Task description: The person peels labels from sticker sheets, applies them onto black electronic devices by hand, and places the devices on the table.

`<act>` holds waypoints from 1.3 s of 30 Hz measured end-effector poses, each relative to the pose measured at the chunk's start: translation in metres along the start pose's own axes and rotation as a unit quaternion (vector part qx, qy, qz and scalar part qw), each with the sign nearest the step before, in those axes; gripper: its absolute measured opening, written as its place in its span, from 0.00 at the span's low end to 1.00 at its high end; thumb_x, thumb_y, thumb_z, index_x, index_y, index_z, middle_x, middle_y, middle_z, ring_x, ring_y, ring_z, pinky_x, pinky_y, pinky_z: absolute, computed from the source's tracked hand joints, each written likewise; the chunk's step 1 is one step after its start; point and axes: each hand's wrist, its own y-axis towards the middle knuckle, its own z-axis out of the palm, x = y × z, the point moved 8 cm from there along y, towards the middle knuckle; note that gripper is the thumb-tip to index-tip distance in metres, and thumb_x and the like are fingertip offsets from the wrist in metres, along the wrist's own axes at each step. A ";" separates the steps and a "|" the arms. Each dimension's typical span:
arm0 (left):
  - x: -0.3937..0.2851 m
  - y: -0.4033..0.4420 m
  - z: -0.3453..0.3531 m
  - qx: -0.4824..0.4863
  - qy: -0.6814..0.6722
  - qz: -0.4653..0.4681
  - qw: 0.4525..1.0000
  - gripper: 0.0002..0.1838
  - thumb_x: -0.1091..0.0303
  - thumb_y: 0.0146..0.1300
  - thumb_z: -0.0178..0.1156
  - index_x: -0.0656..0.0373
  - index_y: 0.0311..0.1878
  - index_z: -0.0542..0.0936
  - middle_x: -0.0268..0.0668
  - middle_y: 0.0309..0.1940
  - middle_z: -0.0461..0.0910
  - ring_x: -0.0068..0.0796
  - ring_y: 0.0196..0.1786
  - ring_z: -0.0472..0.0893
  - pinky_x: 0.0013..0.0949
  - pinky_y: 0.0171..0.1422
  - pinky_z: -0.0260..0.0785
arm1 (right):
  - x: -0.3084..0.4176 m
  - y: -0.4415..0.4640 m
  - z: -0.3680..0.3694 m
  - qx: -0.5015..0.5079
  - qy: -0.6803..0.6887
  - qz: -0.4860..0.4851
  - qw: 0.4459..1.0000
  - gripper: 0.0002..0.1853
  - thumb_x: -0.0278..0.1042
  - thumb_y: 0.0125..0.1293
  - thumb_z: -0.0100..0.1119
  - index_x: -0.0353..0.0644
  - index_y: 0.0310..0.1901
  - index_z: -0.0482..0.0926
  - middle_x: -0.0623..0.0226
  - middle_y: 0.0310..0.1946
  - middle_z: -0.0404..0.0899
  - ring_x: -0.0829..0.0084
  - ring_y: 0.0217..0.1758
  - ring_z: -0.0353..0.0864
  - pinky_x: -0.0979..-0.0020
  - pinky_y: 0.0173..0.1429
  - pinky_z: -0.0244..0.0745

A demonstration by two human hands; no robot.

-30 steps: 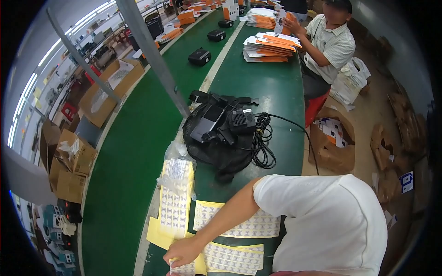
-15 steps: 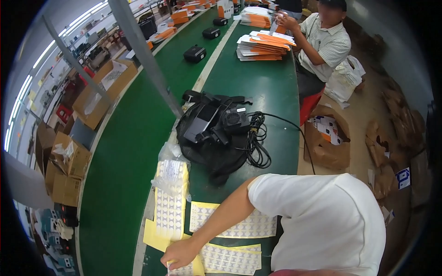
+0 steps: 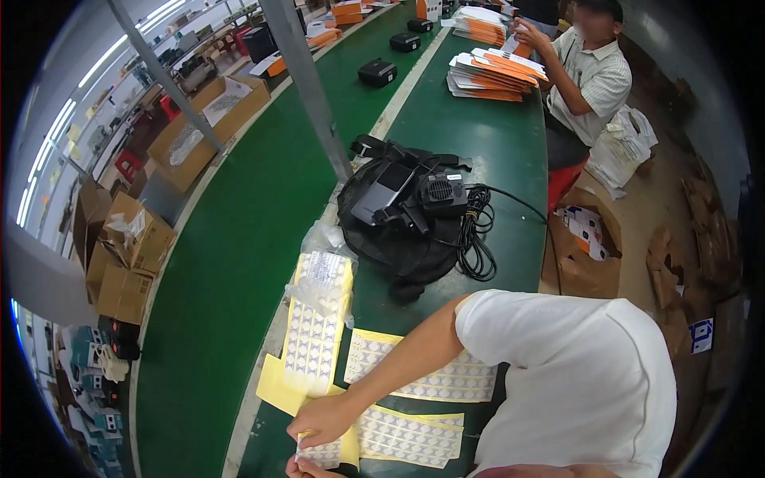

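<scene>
My right hand (image 3: 325,420) reaches in from the right, closed, its fingertips pinching at the edge of a small sticker sheet (image 3: 325,456) with a yellow backing. My left hand (image 3: 309,470) shows only partly at the bottom edge; its fingers are pressed together at that sheet's lower corner, and what they hold is too small to make out. Beside my right hand lie printed sticker sheets (image 3: 410,436). Another sheet (image 3: 454,374) lies beyond my forearm. A stack of sticker sheets (image 3: 312,342), partly under a clear plastic bag (image 3: 323,275), lies farther up the table.
A black bag (image 3: 390,247) carries a dark device (image 3: 388,193) and a coiled cable (image 3: 476,239). The green conveyor belt (image 3: 215,319) runs along the left, past a metal post (image 3: 307,88). A co-worker (image 3: 594,80) sits near stacked orange-white boxes (image 3: 494,73). Cardboard boxes (image 3: 131,247) stand at left.
The camera view has shifted, so the scene sits farther right. My left hand has come into view at the bottom, beside my right hand, which stays at the small sticker sheet.
</scene>
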 end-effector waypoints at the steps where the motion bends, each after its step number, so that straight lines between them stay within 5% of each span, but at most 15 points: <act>1: -0.003 -0.001 0.001 -0.002 -0.001 0.009 1.000 0.12 0.66 0.69 0.55 0.68 0.42 0.74 0.36 0.30 0.73 0.24 0.31 0.68 0.28 0.34 0.65 | 0.000 0.000 0.000 0.000 0.000 0.000 1.000 0.12 0.40 0.66 0.54 0.37 0.35 0.74 0.52 0.28 0.79 0.49 0.36 0.78 0.55 0.37 0.70; 39: -0.001 0.000 0.002 0.009 -0.012 0.007 1.000 0.10 0.68 0.69 0.54 0.68 0.41 0.75 0.34 0.28 0.72 0.22 0.30 0.67 0.27 0.33 0.63 | 0.004 -0.001 -0.001 0.017 0.002 -0.001 1.000 0.11 0.38 0.67 0.52 0.37 0.37 0.75 0.51 0.29 0.79 0.51 0.36 0.79 0.57 0.38 0.71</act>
